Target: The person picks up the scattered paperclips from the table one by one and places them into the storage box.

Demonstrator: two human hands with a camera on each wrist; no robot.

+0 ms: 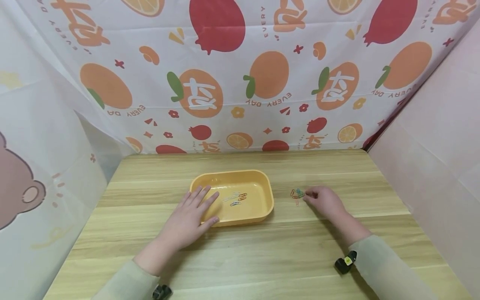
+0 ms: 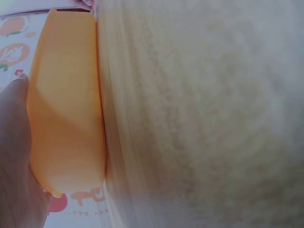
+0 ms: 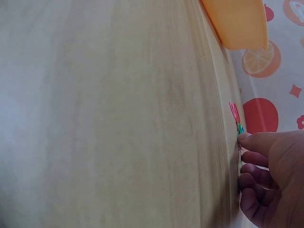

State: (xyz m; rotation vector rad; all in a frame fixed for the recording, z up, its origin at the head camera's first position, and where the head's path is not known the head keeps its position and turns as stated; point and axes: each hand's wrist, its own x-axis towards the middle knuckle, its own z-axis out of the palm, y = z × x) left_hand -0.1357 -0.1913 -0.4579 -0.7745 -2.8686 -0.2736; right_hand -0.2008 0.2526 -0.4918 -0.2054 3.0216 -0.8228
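A yellow tray (image 1: 265, 208) stands on the table, with several paper clips (image 1: 235, 203) in white, red and blue lying on its floor. My left hand (image 1: 189, 216) rests over the tray's left side, its fingers spread and the thumb at the near rim. From the left wrist view, the tray's outer wall (image 2: 69, 104) shows beside the thumb. To the right of the tray lies a small pile of red, green and pink paper clips (image 1: 296, 195). My right hand (image 1: 325, 202) pinches a paper clip at the pile's right edge; its fingertips partly hide the clip.
The wooden table (image 1: 243, 262) ends at a fruit-printed cloth (image 1: 232, 112) hanging behind it. Pale cloth walls (image 1: 442, 146) stand along the left and right sides. Each wrist carries a small black camera (image 1: 345, 263).
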